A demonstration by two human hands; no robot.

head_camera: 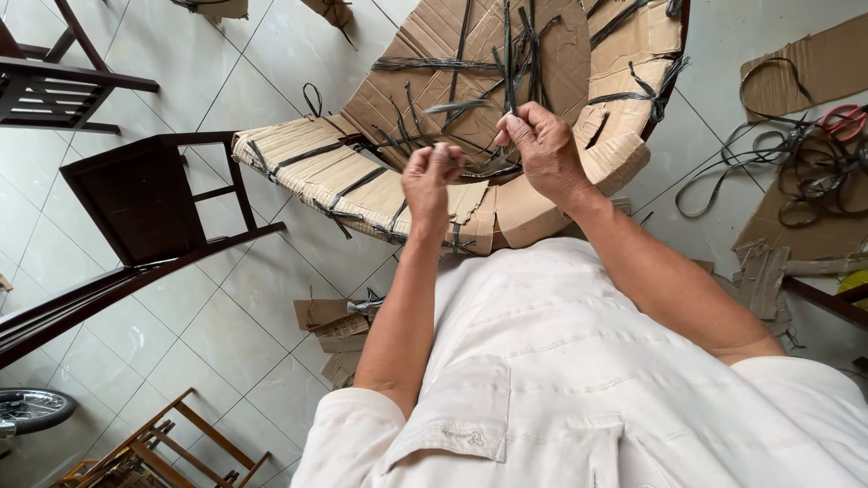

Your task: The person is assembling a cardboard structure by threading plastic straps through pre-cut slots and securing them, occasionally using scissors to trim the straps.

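A large round piece built of layered cardboard [579, 54], bound with several dark plastic straps, leans in front of me. My right hand [541, 145] pinches a dark strap [508, 54] that runs upward over the cardboard's inner face. My left hand [432, 181] is closed in a fist just left of it, gripping the end of a strap near the cardboard's lower rim [362, 185]. Both hands are close together at the rim.
A dark wooden chair [145, 203] stands on the tiled floor at left. Loose straps [796, 154] and cardboard scraps [805, 72] lie at right, more scraps [339, 334] below the rim. A wooden rack [154, 447] and a wheel [32, 408] sit at lower left.
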